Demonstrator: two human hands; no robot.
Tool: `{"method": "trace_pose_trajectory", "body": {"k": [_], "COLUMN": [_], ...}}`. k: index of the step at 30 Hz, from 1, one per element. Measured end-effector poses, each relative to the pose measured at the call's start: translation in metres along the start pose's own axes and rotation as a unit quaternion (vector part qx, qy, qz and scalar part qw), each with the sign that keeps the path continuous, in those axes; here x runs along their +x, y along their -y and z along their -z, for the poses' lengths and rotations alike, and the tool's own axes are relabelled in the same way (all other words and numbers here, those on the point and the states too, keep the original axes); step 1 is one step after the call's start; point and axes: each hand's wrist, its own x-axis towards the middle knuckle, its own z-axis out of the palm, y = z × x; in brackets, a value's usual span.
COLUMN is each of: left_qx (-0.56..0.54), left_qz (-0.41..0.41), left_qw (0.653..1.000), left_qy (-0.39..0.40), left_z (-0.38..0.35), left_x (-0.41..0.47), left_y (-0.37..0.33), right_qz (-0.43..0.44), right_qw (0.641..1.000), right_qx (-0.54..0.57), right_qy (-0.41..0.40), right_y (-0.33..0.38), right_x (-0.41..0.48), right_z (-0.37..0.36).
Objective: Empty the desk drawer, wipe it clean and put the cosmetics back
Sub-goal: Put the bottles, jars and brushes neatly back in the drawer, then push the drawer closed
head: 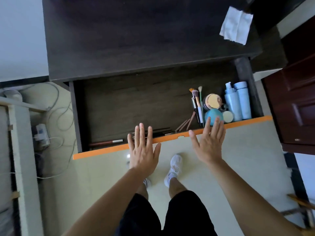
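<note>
The open drawer (136, 108) keeps its cosmetics at the right end: two pale blue bottles (237, 101), three round jars (213, 116) and several brushes (197, 103). Lettering on the gold-lidded jar (212, 101) is too small to read. The left hand (142, 150) and right hand (209, 143) hover flat, fingers spread, over the drawer's orange front, holding nothing. One white cloth (236, 25) lies on the worktop (136, 40).

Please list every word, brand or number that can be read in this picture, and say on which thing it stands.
Jar: small white letters on its dark side, too blurred to read.
Blue bottles: no print that I can see.
Nothing else shows any text; no word or number here can be read.
</note>
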Motion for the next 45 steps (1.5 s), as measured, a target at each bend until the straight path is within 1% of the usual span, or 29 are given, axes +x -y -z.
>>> {"method": "trace_pose_trajectory", "body": {"k": [4, 13, 20, 28, 31, 34, 37, 40, 42, 45], "left_qx": [0.022, 0.040, 0.054, 0.065, 0.068, 0.097, 0.120, 0.134, 0.137, 0.127], "left_qz": [0.035, 0.077, 0.085, 0.064, 0.056, 0.046, 0.018, -0.003, 0.001, 0.018], "left_qw": [0.999, 0.995, 0.993, 0.992, 0.990, 0.986, 0.984, 0.982, 0.981, 0.982], "left_qy": [-0.003, -0.039, -0.057, -0.085, -0.111, -0.130, -0.131, -0.131, -0.134, -0.138], "left_z": [-0.014, 0.002, 0.015, 0.031, 0.039, 0.050, 0.064, 0.074, 0.080, 0.088], "left_x": [0.003, 0.038, 0.074, 0.118, 0.135, 0.151, 0.168, 0.182, 0.191, 0.206], "left_y": [-0.014, -0.017, -0.011, 0.003, 0.010, 0.014, 0.019, 0.023, 0.023, 0.019], "right_qz": [0.024, 0.069, 0.106, 0.123, 0.134, 0.166, 0.200, 0.238, 0.255, 0.256], "right_qw": [0.999, 0.996, 0.992, 0.990, 0.988, 0.982, 0.975, 0.966, 0.960, 0.959], "right_qx": [0.009, 0.063, 0.068, 0.070, 0.073, 0.057, 0.020, -0.018, -0.039, -0.058], "right_qy": [0.026, 0.015, 0.016, -0.021, -0.037, -0.065, -0.093, -0.098, -0.105, -0.105], "right_y": [-0.018, -0.011, -0.001, 0.021, 0.027, 0.026, 0.023, 0.026, 0.031, 0.043], "right_x": [0.010, 0.047, 0.084, 0.128, 0.145, 0.161, 0.181, 0.203, 0.215, 0.231], "right_z": [-0.005, -0.007, -0.001, 0.002, 0.002, 0.004, 0.012, 0.026, 0.035, 0.045]}}
